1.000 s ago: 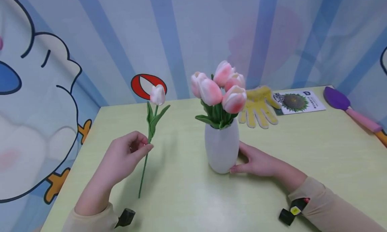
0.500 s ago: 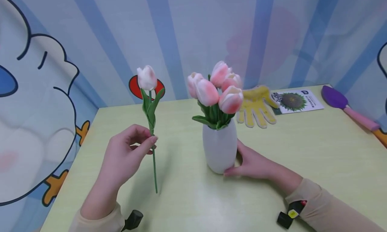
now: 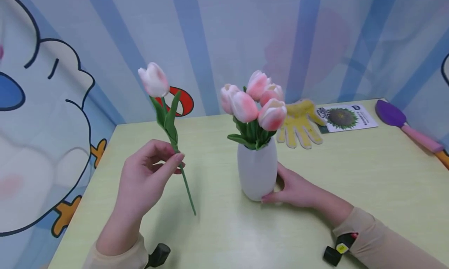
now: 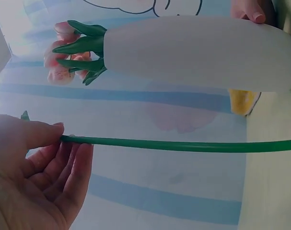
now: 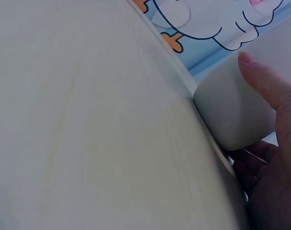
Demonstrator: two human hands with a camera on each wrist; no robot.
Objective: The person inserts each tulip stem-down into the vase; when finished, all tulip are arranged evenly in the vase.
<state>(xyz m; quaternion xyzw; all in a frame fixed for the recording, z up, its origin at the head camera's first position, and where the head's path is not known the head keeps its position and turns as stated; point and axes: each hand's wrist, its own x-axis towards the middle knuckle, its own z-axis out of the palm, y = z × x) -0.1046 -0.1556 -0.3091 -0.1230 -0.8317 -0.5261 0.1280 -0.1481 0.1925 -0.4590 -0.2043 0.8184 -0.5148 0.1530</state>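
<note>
A single pale pink tulip leans to the left above the table, its green stem pinched between thumb and fingers of my left hand. The stem's lower end points down and right, toward the vase side. In the middle stands a white vase, upright on the table, with several pink-and-white tulips and green leaves in it. My right hand grips the vase low on its right side; the thumb lies along the wall. Its other fingers are partly hidden behind the vase.
Behind the vase, a yellow glove lies on the pale table. Beside it is a seed packet with a plant picture. A purple and pink trowel lies at the far right. A patterned blue backdrop rises behind the table.
The tulip in my left hand has swung from a rightward lean through upright to a leftward lean, its bloom rising. My left hand has moved slightly up. The right hand stays on the vase.
</note>
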